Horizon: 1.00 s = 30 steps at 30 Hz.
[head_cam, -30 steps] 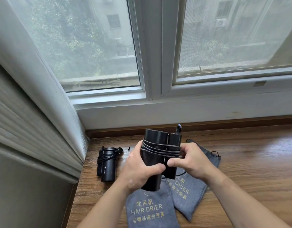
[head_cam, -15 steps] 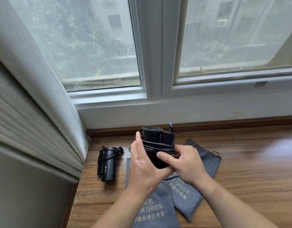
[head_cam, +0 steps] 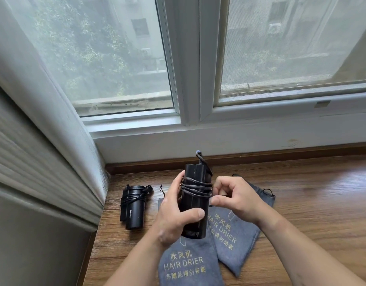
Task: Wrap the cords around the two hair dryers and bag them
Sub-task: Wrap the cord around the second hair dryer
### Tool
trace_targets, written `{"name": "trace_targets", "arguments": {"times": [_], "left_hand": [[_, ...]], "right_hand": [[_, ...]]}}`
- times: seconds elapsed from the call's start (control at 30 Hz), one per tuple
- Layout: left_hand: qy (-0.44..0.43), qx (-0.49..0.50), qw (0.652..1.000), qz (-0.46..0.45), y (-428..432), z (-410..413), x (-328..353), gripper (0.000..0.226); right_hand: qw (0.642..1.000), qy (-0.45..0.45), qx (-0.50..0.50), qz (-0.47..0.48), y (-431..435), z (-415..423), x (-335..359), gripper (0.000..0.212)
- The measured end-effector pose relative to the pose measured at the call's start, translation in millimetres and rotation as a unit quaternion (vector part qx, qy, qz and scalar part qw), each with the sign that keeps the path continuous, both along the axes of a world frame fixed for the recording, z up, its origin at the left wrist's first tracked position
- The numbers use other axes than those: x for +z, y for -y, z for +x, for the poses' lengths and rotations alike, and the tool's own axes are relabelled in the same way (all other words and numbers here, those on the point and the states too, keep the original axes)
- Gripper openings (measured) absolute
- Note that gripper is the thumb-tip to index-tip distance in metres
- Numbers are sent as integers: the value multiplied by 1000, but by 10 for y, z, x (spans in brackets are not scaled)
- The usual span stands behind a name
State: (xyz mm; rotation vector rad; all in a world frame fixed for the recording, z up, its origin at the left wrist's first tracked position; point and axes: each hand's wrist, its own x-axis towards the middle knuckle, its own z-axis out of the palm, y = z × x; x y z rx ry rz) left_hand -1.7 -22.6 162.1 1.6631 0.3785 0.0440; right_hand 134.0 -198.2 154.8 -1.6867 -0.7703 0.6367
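Your left hand point(head_cam: 174, 215) curls its grip round the hair dryer point(head_cam: 195, 211), long axis twelve-to-six; your right hand point(head_cam: 233, 200) pinches the cord point(head_cam: 195, 187). Second dryer point(head_cam: 134, 209) lies at nine, bags point(head_cam: 186, 263) beneath.

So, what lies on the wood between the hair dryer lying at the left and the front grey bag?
In the head view, only a thin black string, by the top corner of the bag; the rest of that wood is bare.

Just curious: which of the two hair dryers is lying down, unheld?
The left hair dryer, on the wooden sill; the held hair dryer is upright in the left hand.
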Motion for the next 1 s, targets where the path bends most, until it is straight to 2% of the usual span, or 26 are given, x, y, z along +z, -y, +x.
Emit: {"name": "trace_targets", "arguments": {"times": [0.23,0.3,0.4,0.6,0.73,0.83,0.87,0.93,1.0], "left_hand": [[9,-53,997,-61,-42,6,72,101],[17,-66,994,-80,-32,12,88,99],[39,-79,989,-121,7,28,99,93],[31,-98,962,-254,27,54,74,86],[13,-107,950,-294,-27,52,59,84],[-11,-80,961,-266,-52,73,84,78],[-16,-61,973,-221,-55,81,106,73],[-22,-32,999,-37,-27,98,142,57],[-19,9,992,122,26,97,158,45]], "right_hand": [[998,-58,-14,21,-62,11,-73,68],[998,-62,15,21,-86,-16,-31,70],[990,-123,48,55,-89,-38,39,85],[996,-80,27,17,-72,-26,127,69],[1000,-15,-11,-13,-95,-80,148,44],[997,-15,-78,7,-86,-118,94,39],[994,-16,-106,9,-88,-127,89,39],[989,-6,-149,-4,-95,-131,95,40],[985,30,-164,-35,-108,-134,133,40]]}}
